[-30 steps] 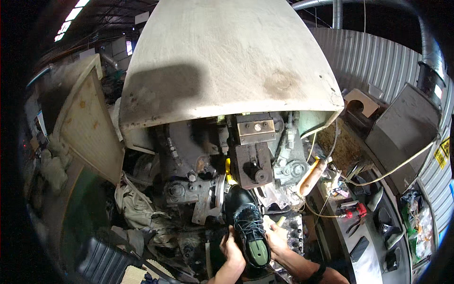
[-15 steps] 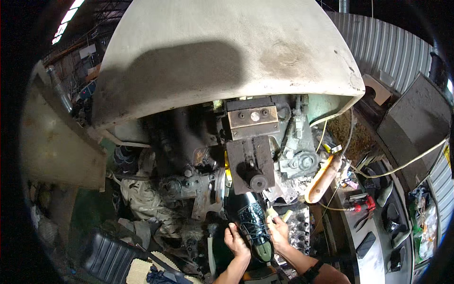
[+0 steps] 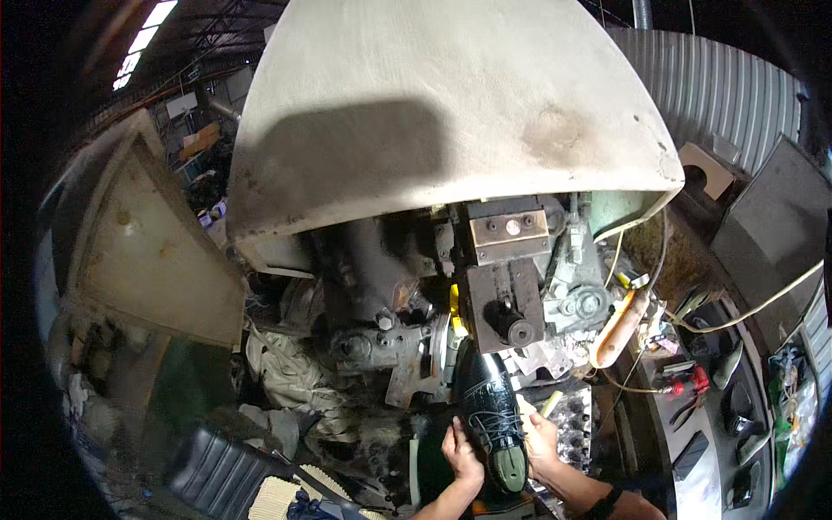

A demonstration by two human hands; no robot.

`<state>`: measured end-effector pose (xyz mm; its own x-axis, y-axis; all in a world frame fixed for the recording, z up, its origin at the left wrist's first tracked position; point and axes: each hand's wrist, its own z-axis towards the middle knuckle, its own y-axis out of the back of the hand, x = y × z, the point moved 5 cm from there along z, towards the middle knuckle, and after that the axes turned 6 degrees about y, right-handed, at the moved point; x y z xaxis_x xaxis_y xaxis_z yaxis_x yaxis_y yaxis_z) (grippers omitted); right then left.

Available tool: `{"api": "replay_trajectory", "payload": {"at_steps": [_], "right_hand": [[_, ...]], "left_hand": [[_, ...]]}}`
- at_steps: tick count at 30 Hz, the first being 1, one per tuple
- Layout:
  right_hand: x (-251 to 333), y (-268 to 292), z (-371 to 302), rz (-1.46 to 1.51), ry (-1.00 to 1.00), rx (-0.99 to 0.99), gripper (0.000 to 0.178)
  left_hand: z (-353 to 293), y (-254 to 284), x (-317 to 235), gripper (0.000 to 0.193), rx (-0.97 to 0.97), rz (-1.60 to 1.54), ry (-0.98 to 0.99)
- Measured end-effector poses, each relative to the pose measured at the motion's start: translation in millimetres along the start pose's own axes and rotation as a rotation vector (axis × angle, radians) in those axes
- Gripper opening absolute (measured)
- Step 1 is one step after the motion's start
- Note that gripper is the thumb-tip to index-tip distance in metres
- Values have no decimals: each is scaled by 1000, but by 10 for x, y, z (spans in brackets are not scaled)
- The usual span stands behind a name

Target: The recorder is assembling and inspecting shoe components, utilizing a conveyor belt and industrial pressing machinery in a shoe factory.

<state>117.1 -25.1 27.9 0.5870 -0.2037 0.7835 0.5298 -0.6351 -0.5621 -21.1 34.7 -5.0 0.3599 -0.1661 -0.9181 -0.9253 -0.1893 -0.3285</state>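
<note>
A glossy black lace-up shoe [image 3: 488, 394] on a green last [image 3: 511, 469] lies with its toe under the machine's dark metal block [image 3: 494, 295]. Its heel end points toward me. My left hand [image 3: 464, 452] is closed against the left side of the shoe, fingers forward. On the opposite side my right hand [image 3: 542, 440] grips the shoe near the laces. A pale yellow bar [image 3: 551, 402] sticks out just beyond the right fingers. The shoe hides the fingertips in part, and the toe's contact with the machine is not clear.
A big off-white hood [image 3: 364, 173] overhangs the machine. At right are an orange-and-cream handle [image 3: 619, 331], a hanging cable [image 3: 747, 309], and a bench with a red tool [image 3: 689, 380] and black shoes [image 3: 739, 406]. A black padded seat [image 3: 227, 472] is at lower left.
My view has swung left, so the whole scene sits farther right in the picture. Both hands stay on the shoe, whose toe is still at the machine.
</note>
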Motion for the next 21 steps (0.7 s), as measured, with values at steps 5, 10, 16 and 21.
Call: {"api": "replay_trajectory", "payload": {"at_steps": [5,10,16,21], "right_hand": [[148,219,91,-335,67,63,30],[416,292,-38,-331,-187,239,57],[631,503,-119,-296,-161,266,64],[723,512,-353,-426,5,284,54]], "left_hand": [[-47,113,-60,24,572,810,-614],[-292,1153,540,29,1127,2116,-447],[-249,1228,737,28,989,2047,-765],[-639,1151,225,34,1105,1267,-351]]}}
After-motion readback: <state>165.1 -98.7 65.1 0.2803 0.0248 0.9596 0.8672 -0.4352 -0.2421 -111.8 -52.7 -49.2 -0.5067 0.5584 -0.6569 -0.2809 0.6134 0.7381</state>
